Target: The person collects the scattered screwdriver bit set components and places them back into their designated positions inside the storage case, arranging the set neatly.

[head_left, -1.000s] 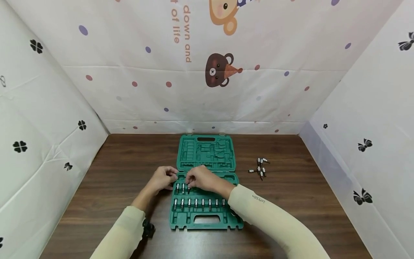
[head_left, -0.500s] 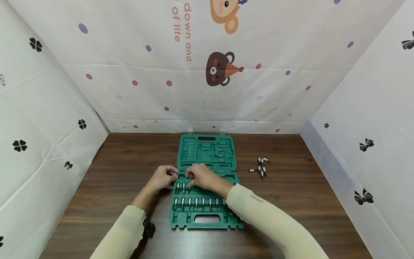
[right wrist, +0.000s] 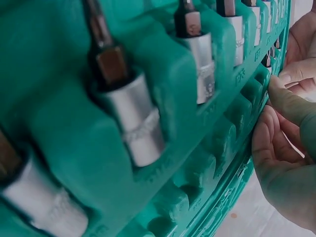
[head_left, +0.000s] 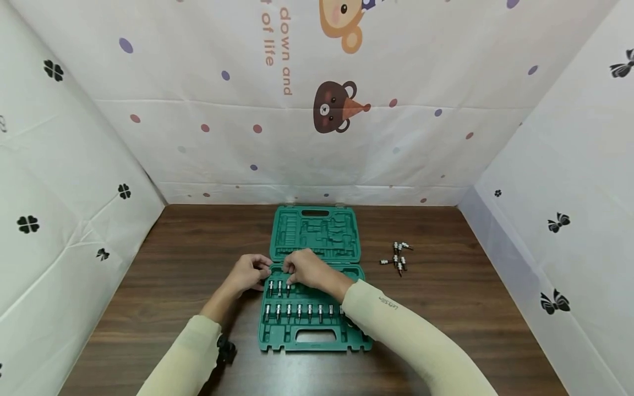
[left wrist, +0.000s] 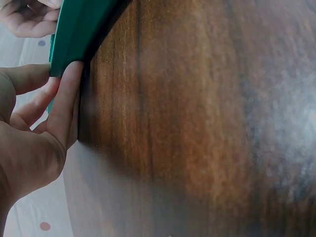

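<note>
A small, hard, smooth metal bit (head_left: pixel 288 286) is pinched by the right hand (head_left: pixel 304 269) at its shiny round end; it is likely light and slippery. The green case (head_left: pixel 315 335), mid-frame, is touched at its edge by the left hand (head_left: pixel 247 273), fingers relaxed.

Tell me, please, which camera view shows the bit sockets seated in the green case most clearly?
The right wrist view: the bit sockets fill the frame, chrome bases pressed into the green case. The head view shows them only as two small rows. The left wrist view shows none, just the case's edge.

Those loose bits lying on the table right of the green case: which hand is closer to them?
Right. The right hand is over the case, nearer the loose bits; the left hand rests at the case's far left edge.
</note>
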Tool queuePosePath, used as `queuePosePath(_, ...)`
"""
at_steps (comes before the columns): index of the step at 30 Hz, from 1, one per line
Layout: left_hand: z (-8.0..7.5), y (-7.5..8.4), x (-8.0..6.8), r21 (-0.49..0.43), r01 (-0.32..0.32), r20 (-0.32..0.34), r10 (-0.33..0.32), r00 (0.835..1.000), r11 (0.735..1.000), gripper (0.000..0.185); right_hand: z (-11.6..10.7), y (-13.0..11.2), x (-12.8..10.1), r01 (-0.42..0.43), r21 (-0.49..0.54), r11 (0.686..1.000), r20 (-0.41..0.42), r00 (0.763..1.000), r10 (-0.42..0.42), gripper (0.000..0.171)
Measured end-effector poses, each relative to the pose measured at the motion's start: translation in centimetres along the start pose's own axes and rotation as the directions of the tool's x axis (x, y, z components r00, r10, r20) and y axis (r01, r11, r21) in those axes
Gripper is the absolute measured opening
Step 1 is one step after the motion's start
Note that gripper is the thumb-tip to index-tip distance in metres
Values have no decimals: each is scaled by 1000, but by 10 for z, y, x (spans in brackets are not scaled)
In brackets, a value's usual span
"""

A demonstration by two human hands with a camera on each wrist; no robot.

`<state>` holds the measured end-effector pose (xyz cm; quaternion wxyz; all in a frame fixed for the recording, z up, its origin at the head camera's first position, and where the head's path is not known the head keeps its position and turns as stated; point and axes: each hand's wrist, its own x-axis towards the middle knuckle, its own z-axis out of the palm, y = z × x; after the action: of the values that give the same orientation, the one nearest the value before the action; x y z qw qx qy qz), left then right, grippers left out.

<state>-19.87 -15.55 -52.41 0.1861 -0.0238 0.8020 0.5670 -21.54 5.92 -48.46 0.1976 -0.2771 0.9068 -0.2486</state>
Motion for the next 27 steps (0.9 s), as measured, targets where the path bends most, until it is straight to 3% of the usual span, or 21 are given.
queuePosePath(6, 0, 1, -1, -5, 5, -5, -5, 1000, 1000, 22, -3, -2, -2, 12, -5, 1000, -3, 1000, -12, 26)
queuePosePath(13, -1, 2, -3, -14, 9, 6, -9, 1000, 1000, 21, -1, 1, -7, 87, -32, 996, -22, 996, -88, 24)
queuePosePath(27, 1, 1, -2, -17, 23, -6, -23, 1000, 1000, 20, -15, 21, -41, 129, 89, 988, -64, 990, -123, 25)
